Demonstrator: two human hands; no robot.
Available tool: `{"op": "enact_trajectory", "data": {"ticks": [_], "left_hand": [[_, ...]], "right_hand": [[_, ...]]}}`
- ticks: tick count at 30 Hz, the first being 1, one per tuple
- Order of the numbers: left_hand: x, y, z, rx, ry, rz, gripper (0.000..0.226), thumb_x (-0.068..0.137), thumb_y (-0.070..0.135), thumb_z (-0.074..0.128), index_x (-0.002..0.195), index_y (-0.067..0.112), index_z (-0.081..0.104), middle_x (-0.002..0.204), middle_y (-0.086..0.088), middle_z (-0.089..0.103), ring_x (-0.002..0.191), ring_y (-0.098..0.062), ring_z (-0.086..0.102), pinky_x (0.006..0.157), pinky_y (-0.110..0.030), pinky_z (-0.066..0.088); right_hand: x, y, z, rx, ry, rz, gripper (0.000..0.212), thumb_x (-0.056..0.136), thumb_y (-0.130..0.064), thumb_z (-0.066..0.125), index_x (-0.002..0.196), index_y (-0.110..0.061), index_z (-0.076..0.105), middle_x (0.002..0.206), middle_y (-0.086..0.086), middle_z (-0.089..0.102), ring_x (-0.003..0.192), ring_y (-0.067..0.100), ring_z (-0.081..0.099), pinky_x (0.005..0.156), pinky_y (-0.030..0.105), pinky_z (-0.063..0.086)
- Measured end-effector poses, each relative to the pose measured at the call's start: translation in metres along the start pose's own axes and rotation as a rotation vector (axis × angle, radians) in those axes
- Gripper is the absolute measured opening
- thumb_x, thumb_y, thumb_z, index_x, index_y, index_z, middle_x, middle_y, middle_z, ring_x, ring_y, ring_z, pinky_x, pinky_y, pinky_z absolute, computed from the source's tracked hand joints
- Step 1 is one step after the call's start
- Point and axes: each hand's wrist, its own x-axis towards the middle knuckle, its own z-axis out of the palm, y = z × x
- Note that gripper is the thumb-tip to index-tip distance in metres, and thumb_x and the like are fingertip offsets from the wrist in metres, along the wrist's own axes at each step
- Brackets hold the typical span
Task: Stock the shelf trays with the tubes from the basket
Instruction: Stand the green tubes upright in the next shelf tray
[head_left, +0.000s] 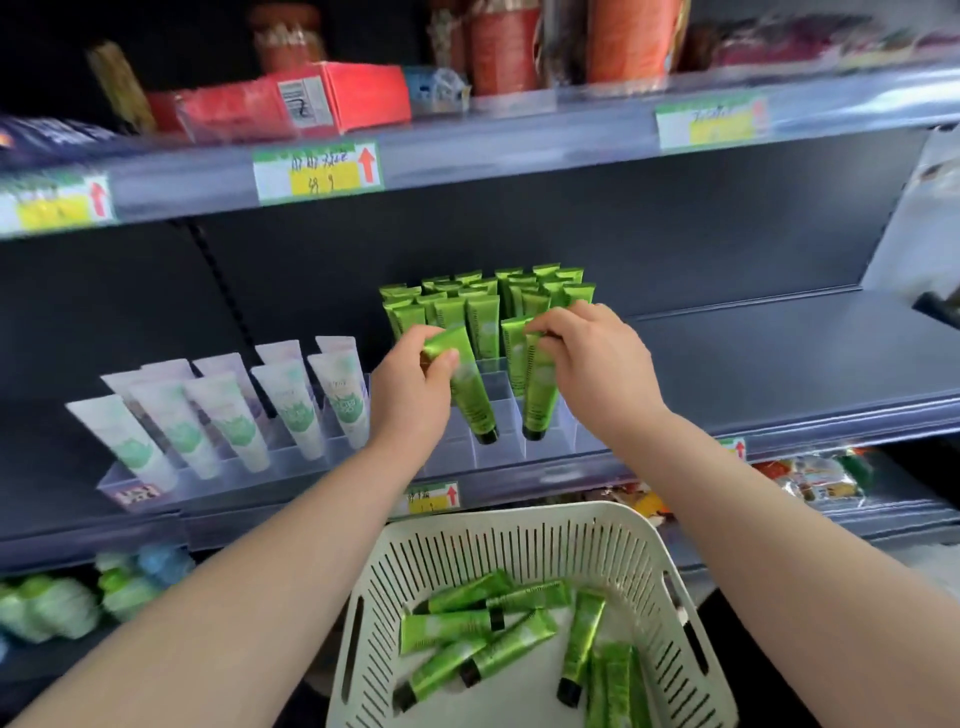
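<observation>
Centre frame | left hand (415, 376) pinches left green tube (467, 387), tilted, cap down into front slot of clear divided tray (498, 454) | right hand (589, 358) pinches right green tube (537, 397), near upright, cap down, next slot | lower centre: white basket (519, 512) holds loose green tubes (452, 626).

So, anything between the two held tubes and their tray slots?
Nothing visible. The left hand holds the left tube, the right hand the right tube, both cap-down, caps seemingly already inside neighbouring front compartments of the clear tray. The stocked tubes stand in rows behind, out of the path.
</observation>
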Motion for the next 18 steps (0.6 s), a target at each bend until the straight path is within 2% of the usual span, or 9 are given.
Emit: {"op": "enact_trajectory", "data": {"ticks": [4, 10, 15, 18], "left_hand": [[0.019, 0.002, 0.006, 0.031, 0.018, 0.031, 0.019, 0.095, 0.022, 0.056, 0.113, 0.028, 0.060, 0.072, 0.010, 0.057, 0.061, -0.001, 0.052, 0.057, -0.019, 0.044], [0.062, 0.002, 0.028, 0.092, 0.009, 0.042, 0.019, 0.096, 0.021, 0.056, 0.114, 0.023, 0.061, 0.073, 0.011, 0.056, 0.062, -0.001, 0.051, 0.052, -0.011, 0.036], [0.088, -0.014, 0.051, 0.193, -0.103, -0.017, 0.022, 0.097, 0.021, 0.054, 0.119, 0.022, 0.059, 0.080, 0.007, 0.057, 0.068, -0.007, 0.052, 0.056, -0.023, 0.042], [0.096, -0.023, 0.064, 0.254, -0.173, -0.031, 0.022, 0.097, 0.020, 0.053, 0.118, 0.020, 0.060, 0.091, 0.002, 0.059, 0.074, -0.013, 0.053, 0.061, -0.027, 0.039]], "right_hand": [[0.012, 0.006, 0.003, -0.013, -0.013, -0.013, 0.024, 0.097, -0.016, 0.047, 0.109, -0.022, 0.068, 0.099, 0.003, 0.063, 0.093, 0.028, 0.053, 0.075, 0.042, 0.046], [0.027, 0.013, 0.017, -0.017, -0.015, -0.048, 0.023, 0.095, -0.015, 0.052, 0.107, -0.024, 0.069, 0.090, 0.001, 0.062, 0.085, 0.025, 0.053, 0.068, 0.033, 0.036], [0.035, 0.020, 0.024, 0.010, 0.013, -0.045, 0.021, 0.094, -0.014, 0.055, 0.103, -0.024, 0.071, 0.086, 0.000, 0.063, 0.081, 0.025, 0.053, 0.067, 0.031, 0.032], [0.037, 0.027, 0.028, 0.007, 0.004, -0.038, 0.021, 0.094, -0.014, 0.054, 0.102, -0.023, 0.071, 0.087, 0.000, 0.063, 0.082, 0.025, 0.053, 0.066, 0.033, 0.035]]}}
